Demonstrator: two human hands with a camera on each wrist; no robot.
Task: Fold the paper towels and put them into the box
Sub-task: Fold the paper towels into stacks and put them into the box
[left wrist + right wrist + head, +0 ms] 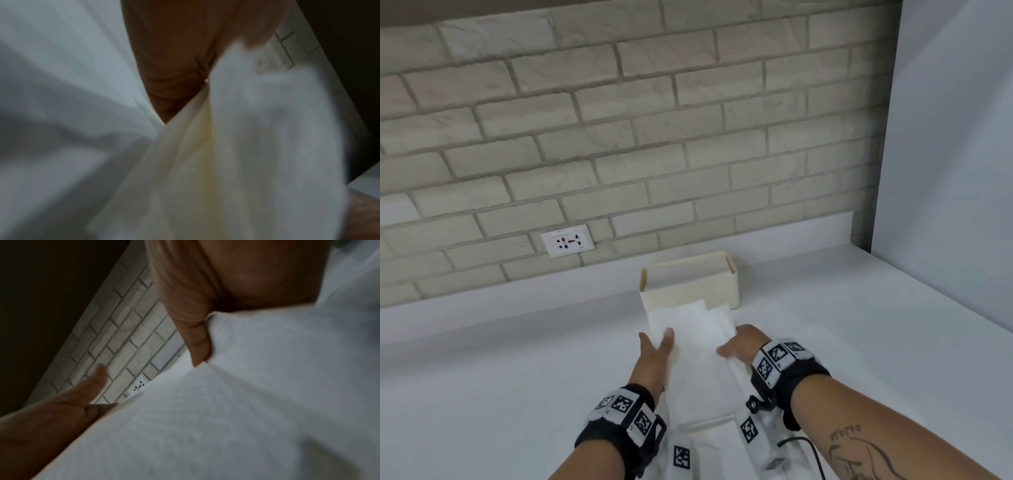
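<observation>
Both hands, left hand (656,347) and right hand (739,344), pinch the white folded paper towel (698,363) near the cream rectangular box (690,286); loose layers may unfold on lifting.

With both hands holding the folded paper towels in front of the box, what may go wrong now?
1. The paper towels are held only at their sides by the left hand and right hand; the unheld far end may droop or unfold.
2. That far end overlaps the front wall of the box, so it may catch there and crumple.
</observation>
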